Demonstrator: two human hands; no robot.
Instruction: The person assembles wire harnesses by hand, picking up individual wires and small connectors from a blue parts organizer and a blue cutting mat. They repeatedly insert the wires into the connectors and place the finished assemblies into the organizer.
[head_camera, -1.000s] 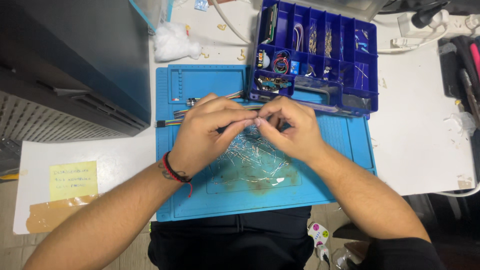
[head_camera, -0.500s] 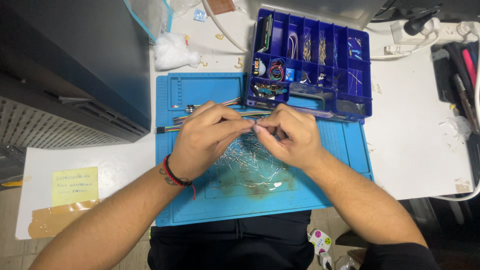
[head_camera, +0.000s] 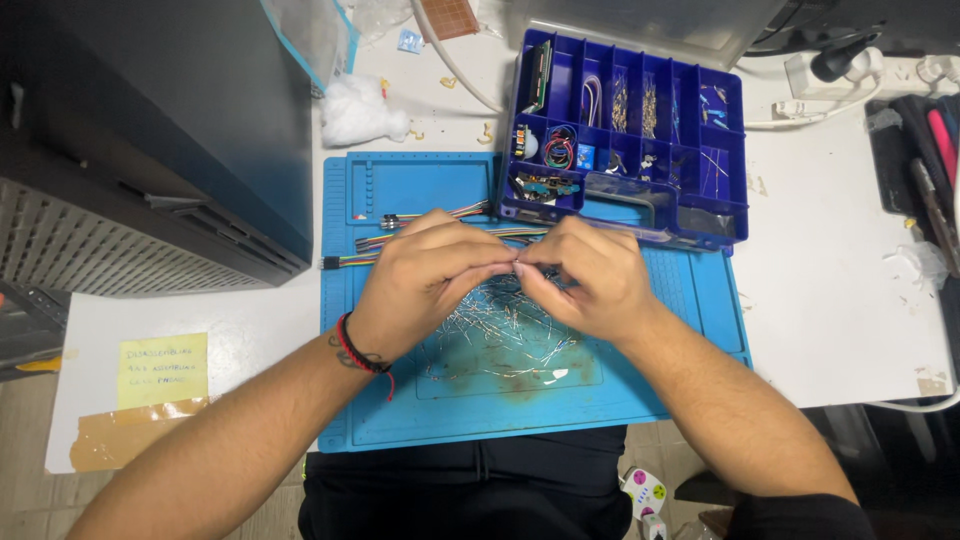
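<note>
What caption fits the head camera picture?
Two hands, left and right, meet over small wire parts on a blue mat.

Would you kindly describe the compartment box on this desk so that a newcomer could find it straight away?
Start at the large blue work mat in the middle of the white desk. At its far right corner, overlapping the mat's edge just beyond the right hand, sits the compartment box. It is the only deep purple-blue tray divided into many small cells, which hold wires and small electronic parts.
</note>
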